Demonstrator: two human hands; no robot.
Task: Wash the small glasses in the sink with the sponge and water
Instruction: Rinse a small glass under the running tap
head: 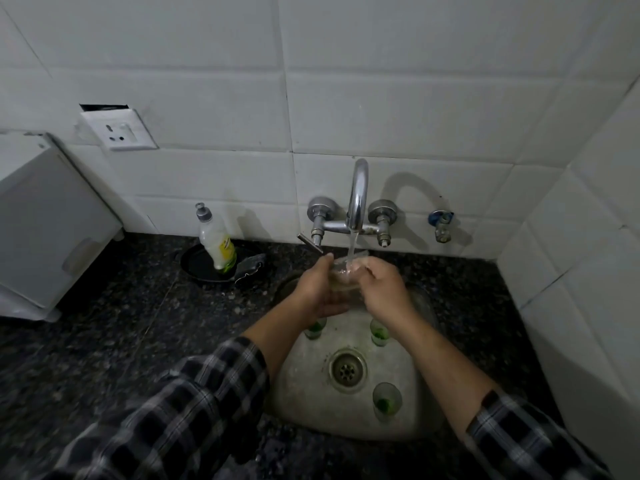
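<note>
A dish-soap bottle (218, 242) stands in a black pan (195, 270) on the counter (104, 323), a wall socket (119, 130) above.

- White wall tiles (381, 81), cornering at right.
- White wall socket (119, 130), upper left.
- Dark speckled granite countertop (104, 323).
- White appliance (52, 230) at left; dim light.

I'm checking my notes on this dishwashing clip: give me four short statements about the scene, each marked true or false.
1. Water runs from the tap onto a glass held by the left hand and right hand. True.
2. Three small glasses with green residue stand in the sink. True.
3. The soap bottle lies in the sink. False: it stands in a dark pan on the counter, left of the sink.
4. A glass covers the drain. False: the drain is uncovered.
</note>
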